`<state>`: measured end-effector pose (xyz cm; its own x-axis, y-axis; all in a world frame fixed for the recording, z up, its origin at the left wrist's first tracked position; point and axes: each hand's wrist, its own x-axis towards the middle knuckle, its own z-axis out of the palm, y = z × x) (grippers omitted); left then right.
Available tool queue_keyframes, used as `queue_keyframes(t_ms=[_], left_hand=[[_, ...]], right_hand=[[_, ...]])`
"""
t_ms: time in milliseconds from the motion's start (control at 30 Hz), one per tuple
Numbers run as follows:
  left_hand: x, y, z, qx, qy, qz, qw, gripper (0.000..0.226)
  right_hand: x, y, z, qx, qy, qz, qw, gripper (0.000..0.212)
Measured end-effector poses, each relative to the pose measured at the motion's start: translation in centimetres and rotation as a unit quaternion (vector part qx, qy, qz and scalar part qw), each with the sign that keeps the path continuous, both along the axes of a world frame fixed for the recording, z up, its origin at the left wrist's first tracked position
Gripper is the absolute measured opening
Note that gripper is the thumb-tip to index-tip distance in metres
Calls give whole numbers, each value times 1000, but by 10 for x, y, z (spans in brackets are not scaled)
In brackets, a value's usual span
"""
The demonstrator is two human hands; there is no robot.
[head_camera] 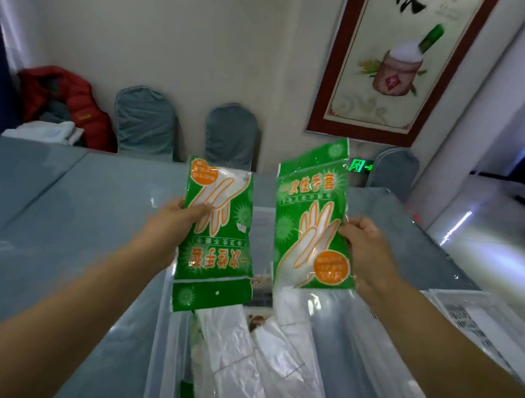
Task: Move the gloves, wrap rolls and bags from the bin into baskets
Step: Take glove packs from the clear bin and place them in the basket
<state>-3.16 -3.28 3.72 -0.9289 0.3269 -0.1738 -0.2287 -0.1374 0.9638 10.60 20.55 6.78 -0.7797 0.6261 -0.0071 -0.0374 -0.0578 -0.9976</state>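
Observation:
Two green packs of disposable gloves are held up over the bin. My left hand (171, 223) grips the left glove pack (216, 251) by its left edge; this pack hangs upside down. My right hand (367, 241) pinches the right glove pack (312, 221) by its right edge, upright. Below them stands a clear plastic bin (162, 332) holding white plastic bags (242, 354) and clear wrapped items (353, 347). A white basket (471, 319) shows at the right edge of the bin.
The bin stands on a long table with a grey-blue cover (49, 213). Grey-covered chairs (144, 123) line the far wall, with a red jacket (71, 102) piled at the left. A framed picture (391, 67) hangs on the wall.

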Motion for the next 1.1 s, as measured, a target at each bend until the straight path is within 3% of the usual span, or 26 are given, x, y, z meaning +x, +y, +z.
queue_keyframes(t_ms=[133, 267, 400, 467, 533, 600, 700, 767, 833, 900, 1100], left_hand=[[20, 38, -6, -13, -13, -41, 999, 11], [46, 72, -12, 55, -87, -91, 990, 18], [64, 91, -17, 73, -86, -141, 984, 11], [65, 93, -16, 62, -73, -135, 986, 18], [64, 93, -13, 46, -45, -133, 989, 29], [63, 93, -9, 42, -19, -145, 988, 32], [65, 95, -5, 10, 14, -168, 986, 33], [68, 97, -3, 1, 33, -183, 982, 31], [69, 98, -4, 23, 39, -196, 980, 29], [69, 97, -4, 26, 46, -201, 978, 20], [64, 93, -4, 24, 11, -237, 971, 23]], right_hand=[[15, 0, -3, -59, 3, 17, 998, 14], [22, -2, -30, -70, -24, -24, 997, 18], [29, -1, -51, 33, -101, -66, 992, 10], [33, 0, -50, 116, -100, -106, 982, 9], [36, 3, -42, 284, -47, -166, 943, 29], [35, 6, -27, 481, 23, -171, 860, 40], [24, 4, -4, 709, 48, -52, 701, 39], [14, 3, 2, 801, 16, 55, 595, 43], [8, 6, 6, 840, -20, 108, 532, 44], [5, 10, 12, 849, -34, 95, 519, 42], [7, 17, 21, 832, -15, 101, 545, 30]])
